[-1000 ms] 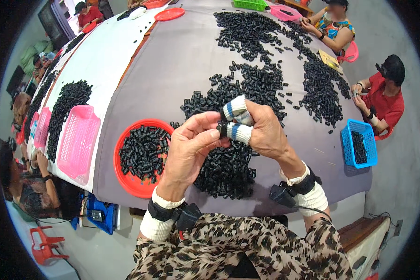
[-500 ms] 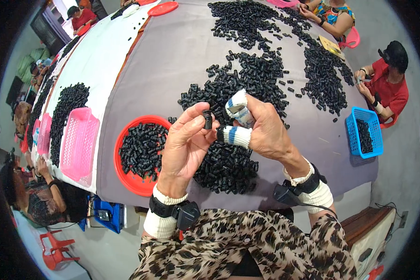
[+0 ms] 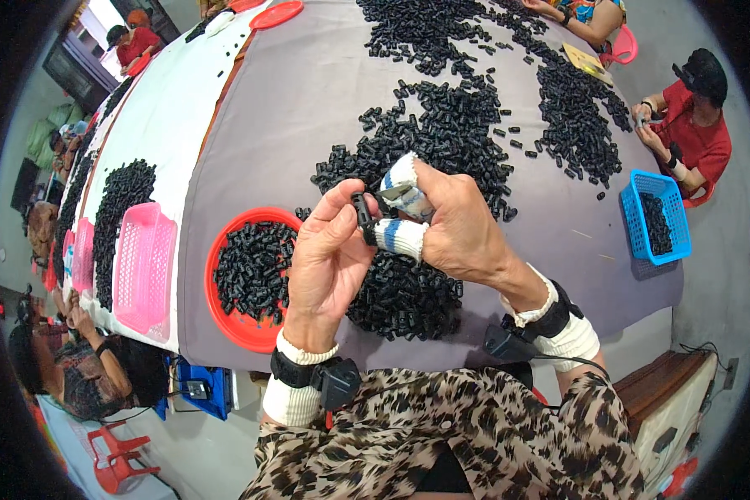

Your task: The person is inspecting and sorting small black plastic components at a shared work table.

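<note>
Between thumb and fingertips, my left hand [image 3: 333,250] pinches a small black cylindrical plastic part [image 3: 362,210], held tilted over the table. My right hand [image 3: 467,221] is closed close beside it, with white, blue-striped fabric sleeves [image 3: 402,237] on its thumb and forefinger. A small grey blade [image 3: 388,192] sticks out between those covered fingers, its tip by the part; any handle is hidden in the hand. Under and beyond my hands spreads a large pile of similar black parts [image 3: 450,125]. Left of my left hand, a round red basin [image 3: 217,308] holds many more.
Pink baskets [image 3: 146,267] stand on the white cloth at left. A blue basket [image 3: 679,221] with black parts is at the table's right edge. Co-workers sit around, one in a red shirt [image 3: 700,150] at right. Another pile [image 3: 575,125] lies at far right.
My right hand has moved left, bringing the blade and covered fingers up against the black part. The part now tilts more in my left fingers. The view has shifted slightly.
</note>
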The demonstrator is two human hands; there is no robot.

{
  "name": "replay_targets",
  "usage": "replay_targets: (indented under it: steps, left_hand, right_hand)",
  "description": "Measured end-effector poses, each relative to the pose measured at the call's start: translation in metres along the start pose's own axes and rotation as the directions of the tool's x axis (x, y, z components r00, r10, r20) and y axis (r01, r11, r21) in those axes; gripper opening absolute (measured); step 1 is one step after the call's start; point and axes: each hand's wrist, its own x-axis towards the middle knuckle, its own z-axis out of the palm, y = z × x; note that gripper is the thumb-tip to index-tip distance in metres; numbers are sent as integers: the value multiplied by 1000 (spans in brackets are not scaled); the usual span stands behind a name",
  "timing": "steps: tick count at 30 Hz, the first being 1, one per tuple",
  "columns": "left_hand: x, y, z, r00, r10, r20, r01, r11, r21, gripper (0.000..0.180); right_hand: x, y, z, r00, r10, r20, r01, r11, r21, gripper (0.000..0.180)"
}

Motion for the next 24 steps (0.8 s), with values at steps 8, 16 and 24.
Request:
replay_targets:
  steps: [8,16,24]
  left_hand:
    - [2,0,-5,1000,12,29,-12,1000,20,28]
    - [2,0,-2,998,-28,55,22,993,112,28]
    - [2,0,-1,1000,-29,-4,30,985,170,27]
  right_hand:
    - [5,12,-10,972,154,176,-155,988,-5,35]
    - [12,9,-12,957,113,266,-93,992,-87,47]
    - [15,14,-12,945,103,311,-70,991,-115,47]
